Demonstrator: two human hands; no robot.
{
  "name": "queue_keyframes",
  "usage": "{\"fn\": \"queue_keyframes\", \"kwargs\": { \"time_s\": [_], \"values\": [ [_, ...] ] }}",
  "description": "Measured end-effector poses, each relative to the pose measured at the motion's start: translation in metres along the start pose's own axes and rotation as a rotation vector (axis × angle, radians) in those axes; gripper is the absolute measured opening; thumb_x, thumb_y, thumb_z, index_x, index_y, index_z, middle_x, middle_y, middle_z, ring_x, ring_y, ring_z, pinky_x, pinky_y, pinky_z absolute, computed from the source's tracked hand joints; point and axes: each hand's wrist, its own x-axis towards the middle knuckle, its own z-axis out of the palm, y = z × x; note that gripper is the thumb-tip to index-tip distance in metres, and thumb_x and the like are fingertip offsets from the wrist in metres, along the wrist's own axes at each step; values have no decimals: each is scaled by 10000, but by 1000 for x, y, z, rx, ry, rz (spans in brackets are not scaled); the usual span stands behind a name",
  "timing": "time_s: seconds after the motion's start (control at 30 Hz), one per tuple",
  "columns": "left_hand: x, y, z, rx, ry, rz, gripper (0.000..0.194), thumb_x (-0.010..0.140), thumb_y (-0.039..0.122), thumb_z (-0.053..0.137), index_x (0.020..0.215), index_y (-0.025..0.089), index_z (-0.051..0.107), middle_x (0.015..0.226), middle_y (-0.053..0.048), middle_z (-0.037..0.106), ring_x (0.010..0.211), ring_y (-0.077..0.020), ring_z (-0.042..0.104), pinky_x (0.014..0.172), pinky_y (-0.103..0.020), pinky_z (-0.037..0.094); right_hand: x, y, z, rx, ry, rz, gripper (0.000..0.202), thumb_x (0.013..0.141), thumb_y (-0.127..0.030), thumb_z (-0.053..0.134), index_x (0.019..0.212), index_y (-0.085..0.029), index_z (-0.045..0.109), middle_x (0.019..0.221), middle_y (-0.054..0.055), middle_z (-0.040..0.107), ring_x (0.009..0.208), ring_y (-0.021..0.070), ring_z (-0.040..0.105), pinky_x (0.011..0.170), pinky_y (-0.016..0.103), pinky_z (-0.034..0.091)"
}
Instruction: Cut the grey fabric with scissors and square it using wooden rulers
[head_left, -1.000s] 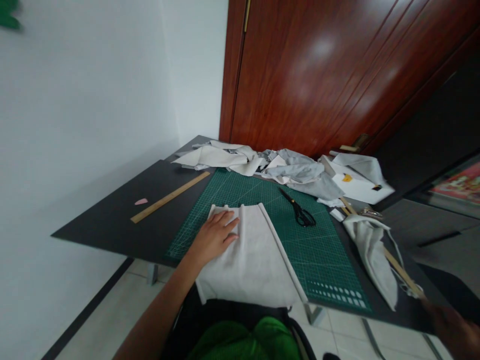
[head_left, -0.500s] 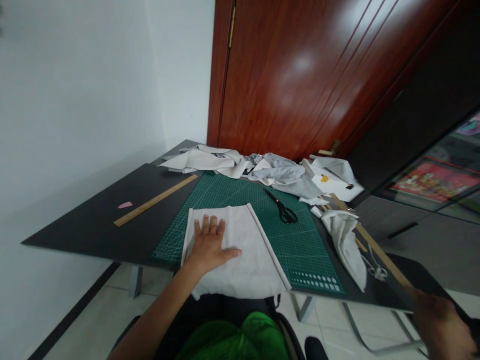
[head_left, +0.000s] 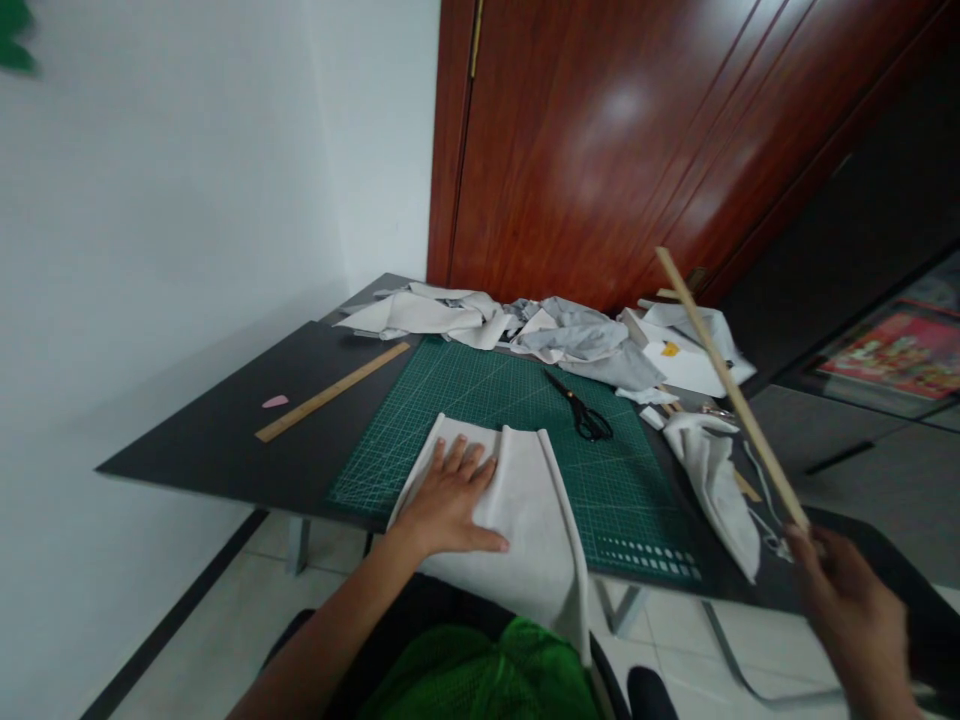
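Observation:
My left hand lies flat with spread fingers on a white cloth, which rests partly on the green cutting mat and hangs over the table's front edge. A raised fold runs through the cloth beside my fingertips. At the right, my right hand grips the lower end of a long wooden stick, held up at a slant above the table. Black scissors lie on the mat, right of the cloth.
A wooden ruler and a small pink piece lie on the dark table at left. Crumpled grey-white fabric lines the back edge. A white box and another cloth are at right.
My right hand has lifted the stick up off the table's right side. The white cloth has bunched into a fold and shifted under my left hand. The view has moved slightly.

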Motion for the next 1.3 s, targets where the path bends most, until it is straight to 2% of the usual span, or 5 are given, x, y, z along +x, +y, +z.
{"fn": "queue_keyframes", "kwargs": {
  "time_s": [0.27, 0.43, 0.7, 1.0, 1.3],
  "values": [
    [-9, 10, -1, -43, 16, 36, 1061, 768, 914, 638, 1577, 247, 475, 1693, -137, 401, 1617, -412, 226, 1317, -642, 117, -84, -186, 102, 295, -498, -440, 436, 1070, -596, 357, 1001, -243, 604, 817, 48, 729, 734, 226, 709, 642, 303, 460],
    [-11, -10, -10, 2, 180, -118, 595, 1000, 615, 577, 1446, 221, 604, 1603, -124, 527, 1547, -314, 407, 1290, -473, 326, -105, -235, 137, 111, -492, -660, 272, 1089, -419, 437, 1013, -222, 608, 971, 96, 726, 864, 258, 707, 757, 353, 485],
    [-20, -47, -12, 115, 216, -292, 724, 990, 613, 543, 1537, 139, 534, 1599, -155, 534, 1533, -337, 436, 1284, -474, 336, -69, -183, 144, 87, -516, -749, 304, 1077, -357, 464, 1251, -217, 669, 1241, 141, 677, 1128, 310, 636, 971, 479, 486],
    [-15, -43, -14, 235, 263, -416, 667, 1007, 600, 479, 1401, 87, 639, 1475, -197, 638, 1436, -367, 539, 1254, -500, 369, -26, -98, 141, 58, -549, -641, 399, 1044, -299, 451, 1350, -246, 701, 1444, 145, 660, 1342, 305, 607, 1107, 535, 466],
    [-12, -33, -21, 269, 319, -574, 598, 1036, 528, 392, 1371, 120, 672, 1458, -190, 648, 1445, -417, 498, 1169, -612, 408, -25, -78, 139, -1, -513, -528, 441, 1060, -401, 407, 1367, -279, 699, 1493, 137, 631, 1354, 328, 599, 1125, 578, 442]
  ]
}}
